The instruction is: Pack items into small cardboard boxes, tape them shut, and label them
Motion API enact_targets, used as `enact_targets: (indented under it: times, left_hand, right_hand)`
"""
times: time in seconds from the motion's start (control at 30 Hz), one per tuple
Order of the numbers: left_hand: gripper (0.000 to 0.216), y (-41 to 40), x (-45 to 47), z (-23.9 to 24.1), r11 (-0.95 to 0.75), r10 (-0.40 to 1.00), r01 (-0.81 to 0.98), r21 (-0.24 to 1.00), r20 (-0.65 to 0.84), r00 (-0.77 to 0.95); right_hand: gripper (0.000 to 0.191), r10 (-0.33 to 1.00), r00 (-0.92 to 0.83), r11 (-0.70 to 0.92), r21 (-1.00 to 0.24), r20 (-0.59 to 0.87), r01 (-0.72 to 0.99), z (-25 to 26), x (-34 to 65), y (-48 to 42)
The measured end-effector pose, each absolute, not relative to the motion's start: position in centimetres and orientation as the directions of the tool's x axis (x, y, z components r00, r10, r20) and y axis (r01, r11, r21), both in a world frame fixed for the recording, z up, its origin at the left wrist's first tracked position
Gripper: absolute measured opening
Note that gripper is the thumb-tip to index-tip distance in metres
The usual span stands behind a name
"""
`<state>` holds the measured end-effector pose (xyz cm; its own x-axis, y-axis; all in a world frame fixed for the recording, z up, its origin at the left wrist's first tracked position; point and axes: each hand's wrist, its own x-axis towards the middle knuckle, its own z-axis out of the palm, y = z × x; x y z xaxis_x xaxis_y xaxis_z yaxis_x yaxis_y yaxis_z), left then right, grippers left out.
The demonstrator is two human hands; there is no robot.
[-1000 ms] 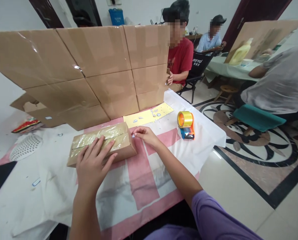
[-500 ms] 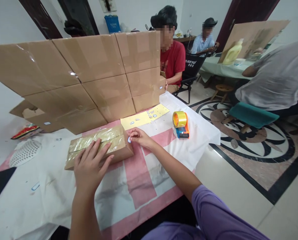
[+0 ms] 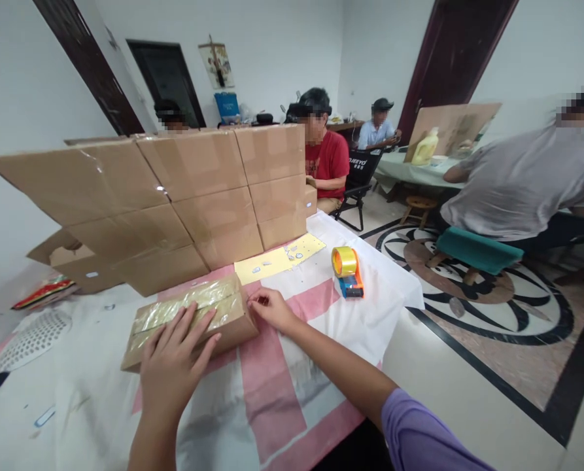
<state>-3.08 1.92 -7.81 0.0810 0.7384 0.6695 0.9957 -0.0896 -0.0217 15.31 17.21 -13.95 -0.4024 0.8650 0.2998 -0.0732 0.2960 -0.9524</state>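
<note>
A closed cardboard box (image 3: 237, 330), its top covered with shiny clear tape, lies on the cloth in front of me. My left hand (image 3: 174, 350) rests flat on its top, fingers spread, pressing on the near left part. At the box's right end, my right hand (image 3: 272, 309) has thumb and fingers pinched together, touching or very near the end face. A small white sticker was between these fingertips half a second ago; now the fingers hide it. Right of that hand sits a tape dispenser (image 3: 349, 278) with a yellow roll.
Stacked cardboard boxes (image 3: 213, 219) form a wall across the table's back. A yellow sheet (image 3: 272, 265) with several stickers lies before them. An open box (image 3: 83, 268) and a red packet (image 3: 44, 293) are at the left. Several people sit around; one in a red shirt (image 3: 333, 163) is behind the stack.
My right hand has brought the sticker in against the box's right end, and the sticker is no longer visible. My left hand stays on the box. The camera view has tilted upward.
</note>
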Motion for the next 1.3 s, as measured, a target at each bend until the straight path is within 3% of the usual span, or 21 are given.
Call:
enact_targets:
  times: [0.13, 0.37, 0.87, 1.3]
  left_hand:
    - [0.048, 2.1, -3.3, -8.1, -0.109, 0.714, 0.993, -0.053, 0.69, 0.115]
    - [0.045, 2.1, -3.6, -8.6, -0.103, 0.694, 0.989, -0.108, 0.704, 0.149]
    - [0.051, 2.2, -3.9, -8.9, -0.106, 0.689, 0.99, -0.092, 0.711, 0.14]
    - [0.042, 1.9, -3.2, -8.4, -0.087, 0.698, 0.993, -0.084, 0.706, 0.121]
  right_hand:
    - [0.017, 0.866, -0.375, 0.321, -0.943, 0.33, -0.088, -14.1, 15.2, 16.9]
    - [0.007, 0.904, -0.265, 0.322, -0.942, 0.335, -0.092, -15.1, 14.4, 16.7]
    - [0.006, 0.897, -0.273, 0.317, -0.936, 0.348, -0.152, -15.8, 14.0, 16.9]
    - [0.008, 0.888, -0.307, 0.307, -0.938, 0.343, -0.159, -15.8, 14.2, 17.3]
